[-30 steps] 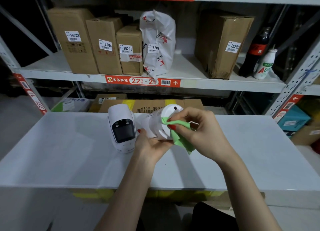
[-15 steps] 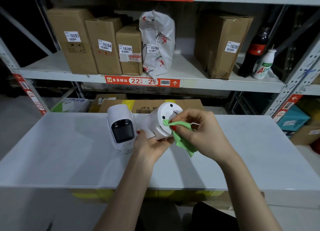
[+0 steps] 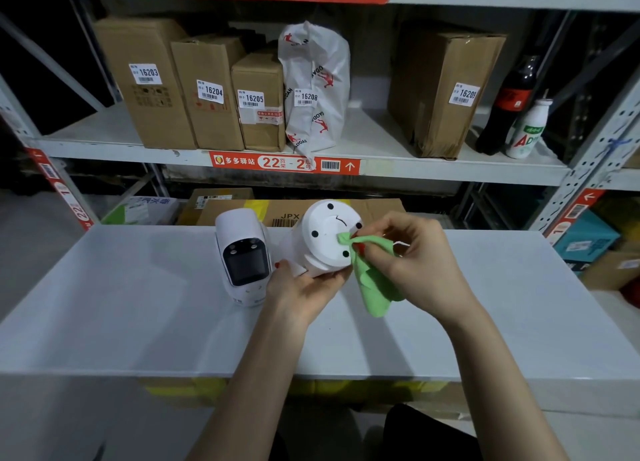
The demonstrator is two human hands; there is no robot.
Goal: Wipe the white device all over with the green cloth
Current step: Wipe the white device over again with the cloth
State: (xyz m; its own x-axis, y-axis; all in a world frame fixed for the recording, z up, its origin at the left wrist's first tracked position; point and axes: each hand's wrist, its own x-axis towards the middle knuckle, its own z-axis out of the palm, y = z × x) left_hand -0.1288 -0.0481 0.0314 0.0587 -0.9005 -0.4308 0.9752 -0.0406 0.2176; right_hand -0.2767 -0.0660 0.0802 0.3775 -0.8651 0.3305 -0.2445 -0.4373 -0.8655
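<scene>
Labels 16203 (image 3: 145, 73), 16204 (image 3: 210, 91), 16205 (image 3: 251, 99) behind white device (image 3: 322, 239).

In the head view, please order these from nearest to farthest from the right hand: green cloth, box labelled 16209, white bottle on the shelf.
1. green cloth, pinched in the right hand itself.
2. box labelled 16209, on the shelf above.
3. white bottle, further right on that shelf.
</scene>
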